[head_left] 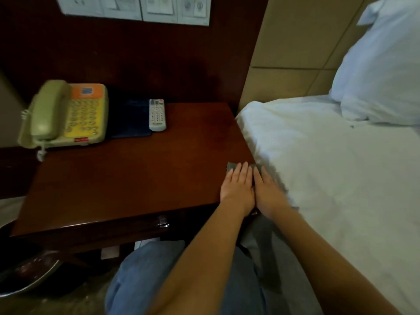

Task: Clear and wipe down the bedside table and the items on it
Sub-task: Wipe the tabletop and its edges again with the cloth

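Right, both hands are down at the front right corner of the bedside table (136,178), side by side and touching along the inner edges. The left hand (238,187) lies flat, fingers straight and together, pressing on a grey cloth (231,167) whose far edge peeks out past the fingertips. The right hand (268,189) is flat too, fingers extended and gripping nothing, resting on that same cloth right at the table's edge, just beside the white bed (341,178). How far the cloth reaches under the palms, I cannot tell.

Over at the back left of the table sits a yellow and green telephone (68,114), handset in its cradle, coiled cord hanging off the front left. Just to its right lies a dark blue pad (131,119), and a white remote (157,114) rests along that pad's right edge. All three are well apart from the hands.

Below the tabletop, a metal drawer handle (163,222) catches the light. A white pillow (381,64) leans against the padded headboard at upper right.
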Motion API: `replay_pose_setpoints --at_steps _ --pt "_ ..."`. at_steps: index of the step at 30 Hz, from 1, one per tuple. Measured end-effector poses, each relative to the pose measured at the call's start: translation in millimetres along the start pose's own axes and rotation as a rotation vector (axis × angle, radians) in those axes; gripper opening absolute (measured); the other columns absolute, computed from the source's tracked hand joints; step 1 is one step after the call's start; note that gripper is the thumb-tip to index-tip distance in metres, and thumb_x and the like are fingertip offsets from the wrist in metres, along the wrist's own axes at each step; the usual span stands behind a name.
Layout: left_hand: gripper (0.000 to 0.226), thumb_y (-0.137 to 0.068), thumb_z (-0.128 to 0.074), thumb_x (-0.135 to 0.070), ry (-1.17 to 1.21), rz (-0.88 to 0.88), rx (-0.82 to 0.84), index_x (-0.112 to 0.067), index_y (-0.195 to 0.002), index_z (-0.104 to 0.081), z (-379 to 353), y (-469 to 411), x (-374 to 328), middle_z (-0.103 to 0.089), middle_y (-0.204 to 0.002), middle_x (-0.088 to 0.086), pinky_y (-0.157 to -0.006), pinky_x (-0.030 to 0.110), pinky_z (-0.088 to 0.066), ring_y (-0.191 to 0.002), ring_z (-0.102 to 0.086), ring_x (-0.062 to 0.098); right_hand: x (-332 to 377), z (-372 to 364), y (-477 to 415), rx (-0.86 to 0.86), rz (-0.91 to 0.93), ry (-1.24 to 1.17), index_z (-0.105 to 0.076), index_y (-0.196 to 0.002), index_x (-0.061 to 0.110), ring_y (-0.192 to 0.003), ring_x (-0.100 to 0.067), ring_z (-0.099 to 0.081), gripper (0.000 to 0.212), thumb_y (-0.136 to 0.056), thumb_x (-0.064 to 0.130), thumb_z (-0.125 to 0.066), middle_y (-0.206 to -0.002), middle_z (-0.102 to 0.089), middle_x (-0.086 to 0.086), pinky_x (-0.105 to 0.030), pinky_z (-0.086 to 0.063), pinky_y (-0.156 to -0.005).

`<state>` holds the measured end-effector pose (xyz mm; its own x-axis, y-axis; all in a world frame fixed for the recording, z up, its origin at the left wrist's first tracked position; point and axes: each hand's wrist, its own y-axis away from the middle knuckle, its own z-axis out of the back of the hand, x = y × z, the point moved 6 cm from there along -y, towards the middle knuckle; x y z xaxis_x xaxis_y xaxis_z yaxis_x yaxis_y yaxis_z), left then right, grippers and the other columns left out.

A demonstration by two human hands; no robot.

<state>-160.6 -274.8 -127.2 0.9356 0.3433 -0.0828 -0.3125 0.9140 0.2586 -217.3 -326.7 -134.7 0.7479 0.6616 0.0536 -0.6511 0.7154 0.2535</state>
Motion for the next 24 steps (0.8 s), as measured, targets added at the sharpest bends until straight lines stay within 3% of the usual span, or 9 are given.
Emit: replay_pose_setpoints --at_steps 3,7,12,16,19,24 --pt "0.073 -0.099 -0.031 -0.027 -0.02 -0.02 0.045 -0.009 -0.147 0.021 -3 18 7 0.028 -0.155 0.007 -0.119 0.038 0.008 -0.143 0.023 0.022 16 1 18 0.001 -0.015 0.145 0.01 -0.151 0.008 -0.147 -0.025 0.009 0.064 -0.103 0.024 -0.029 -0.159 0.014 -0.013 -0.039 0.001 -0.12" --pt "0.073 -0.099 -0.033 -0.027 0.003 0.004 0.082 -0.011 -0.148 0.02 -3 37 48 0.028 -0.155 0.005 -0.119 0.037 0.007 -0.144 0.022 0.02 62 3 21 0.03 0.037 0.161 0.011 -0.151 0.005 -0.147 -0.027 0.011 0.066 -0.103 0.024 -0.03 -0.158 0.015 -0.016 -0.038 0.002 -0.12" --pt "0.075 -0.1 -0.032 -0.034 0.018 0.15 0.067 -0.012 -0.147 0.022 -6 76 149 0.028 -0.155 0.004 -0.119 0.037 0.006 -0.144 0.021 0.019 172 4 13 0.06 0.213 0.157 0.011 -0.15 0.003 -0.147 -0.033 0.009 0.089 -0.095 0.031 -0.053 -0.156 0.013 -0.024 -0.038 -0.001 -0.12" --pt "0.071 -0.099 -0.028 -0.026 0.011 0.296 0.039 -0.011 -0.147 0.021 -8 125 238 0.026 -0.155 0.005 -0.12 0.036 0.003 -0.144 0.019 0.019 275 1 13 0.052 0.33 0.133 0.011 -0.15 0.004 -0.146 -0.035 0.007 0.089 -0.093 0.014 -0.056 -0.156 0.013 -0.026 -0.039 -0.005 -0.12" --pt "0.07 -0.099 -0.027 -0.022 0.033 0.394 0.019 -0.011 -0.147 0.022 -11 165 295 0.026 -0.155 0.004 -0.12 0.034 0.002 -0.144 0.019 0.018 346 0 21 0.061 0.42 0.125 0.01 -0.151 0.004 -0.146 -0.035 0.008 0.078 -0.095 0.005 -0.045 -0.156 0.014 -0.025 -0.04 -0.005 -0.12" --pt "0.069 -0.098 -0.027 -0.019 0.051 0.511 -0.016 -0.011 -0.148 0.021 -22 214 355 0.026 -0.155 0.005 -0.12 0.035 0.002 -0.144 0.019 0.018 426 -10 34 0.042 0.524 0.135 0.007 -0.151 0.004 -0.146 -0.037 0.009 0.067 -0.099 0.008 -0.035 -0.155 0.012 -0.027 -0.044 -0.005 -0.12"
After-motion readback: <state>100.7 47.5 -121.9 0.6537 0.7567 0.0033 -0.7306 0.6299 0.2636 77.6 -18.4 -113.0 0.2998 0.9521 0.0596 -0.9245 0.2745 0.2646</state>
